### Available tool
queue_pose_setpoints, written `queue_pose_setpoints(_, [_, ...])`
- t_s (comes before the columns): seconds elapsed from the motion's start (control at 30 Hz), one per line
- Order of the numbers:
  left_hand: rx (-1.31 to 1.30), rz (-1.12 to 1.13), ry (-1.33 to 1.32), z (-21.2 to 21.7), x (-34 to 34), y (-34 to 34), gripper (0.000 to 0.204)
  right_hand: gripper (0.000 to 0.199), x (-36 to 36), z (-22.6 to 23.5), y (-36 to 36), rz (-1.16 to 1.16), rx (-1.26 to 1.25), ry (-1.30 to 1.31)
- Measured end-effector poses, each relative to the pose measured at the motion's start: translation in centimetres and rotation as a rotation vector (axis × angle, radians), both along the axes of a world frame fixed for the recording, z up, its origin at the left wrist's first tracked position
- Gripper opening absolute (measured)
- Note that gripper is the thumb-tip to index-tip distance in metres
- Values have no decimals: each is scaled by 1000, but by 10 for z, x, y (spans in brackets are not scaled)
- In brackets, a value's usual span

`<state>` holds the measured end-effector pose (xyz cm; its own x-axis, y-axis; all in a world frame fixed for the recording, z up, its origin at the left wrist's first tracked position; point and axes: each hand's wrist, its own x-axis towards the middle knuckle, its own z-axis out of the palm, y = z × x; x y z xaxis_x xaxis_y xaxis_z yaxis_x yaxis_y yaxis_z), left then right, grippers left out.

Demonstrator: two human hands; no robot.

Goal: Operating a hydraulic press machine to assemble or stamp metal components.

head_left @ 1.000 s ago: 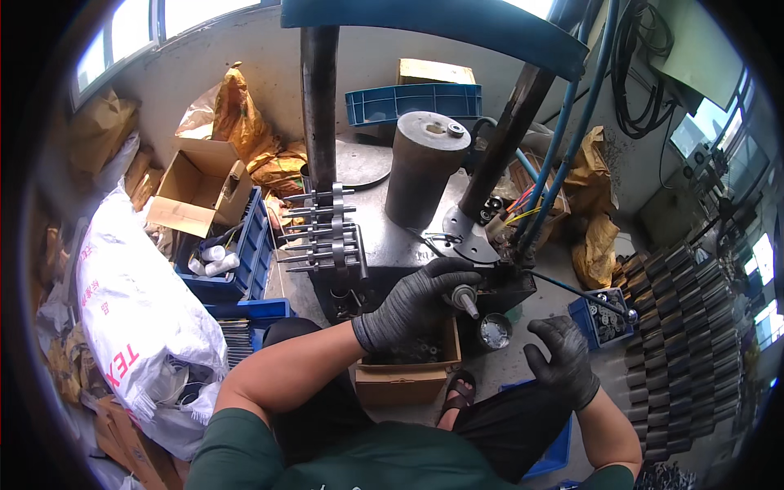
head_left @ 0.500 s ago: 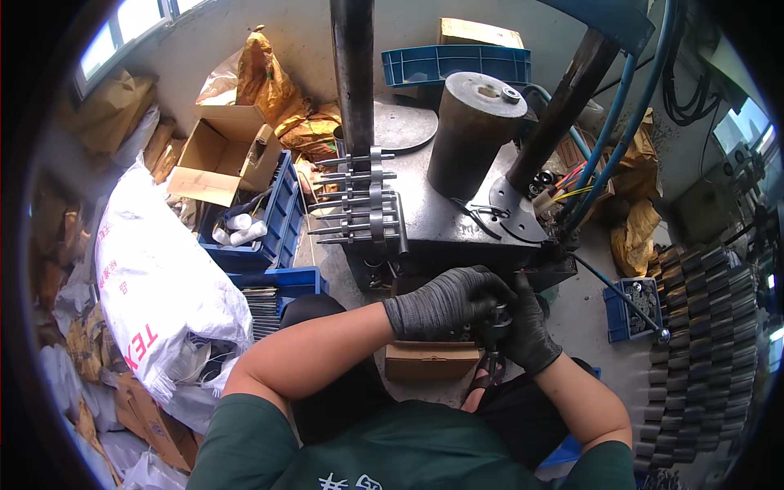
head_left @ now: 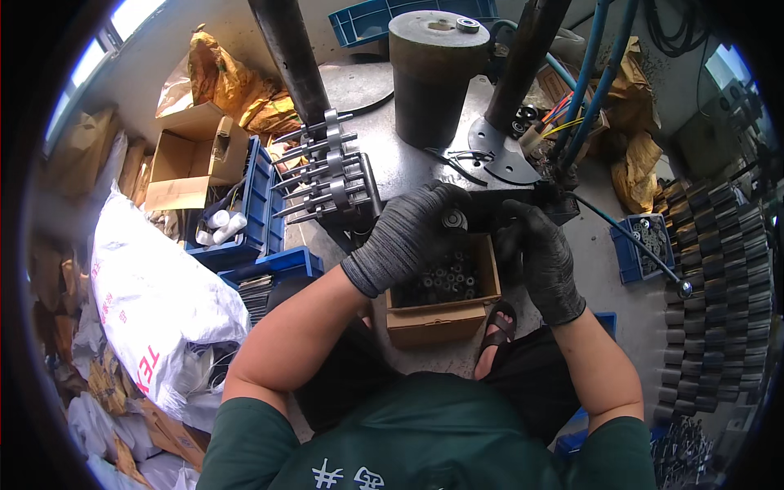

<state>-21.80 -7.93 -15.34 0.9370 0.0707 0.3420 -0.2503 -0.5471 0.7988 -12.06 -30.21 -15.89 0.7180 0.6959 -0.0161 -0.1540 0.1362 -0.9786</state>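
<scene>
Nearest the person, just past the green shirt, a carton of small dark metal rings sits on the floor between the knees, and everything else is placed from it. A sandalled foot rests against its right side. Directly above the carton's back edge the left hand, in a grey glove, curls its fingers around a small round bearing, pinching it between thumb and fingertips. Just right of the bearing, the right hand, in a black glove, hangs over the carton's right rim with fingers bent and close together against the dark edge of the bench; whether it grips anything cannot be told. Left of the carton lie a blue crate and, further left, a white sack. Beyond the carton, a rack of steel pins juts out on the grey bench. Farther back stands a dark cylinder, with a black column to its left. Well right of the carton, rows of dark sleeves are stacked beside a small blue bin.
</scene>
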Motion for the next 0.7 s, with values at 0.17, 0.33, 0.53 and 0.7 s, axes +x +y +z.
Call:
queue_pose_setpoints(0.17, [-97, 145, 71, 2, 4, 8, 47, 47, -3, 12, -18, -72, -36, -15])
queue_pose_setpoints(0.33, [-209, 1, 13, 4, 0, -9, 47, 46, -12, 23, -16, -70, -95, 178])
queue_pose_setpoints(0.53, [-130, 4, -19, 2, 4, -39, 34, 32, -15, 7, -20, 18, 4, 223])
queue_pose_setpoints(0.7, [96, -70, -102, -1, 10, -66, 32, 44, -16, -12, -9, 94, 37, 729])
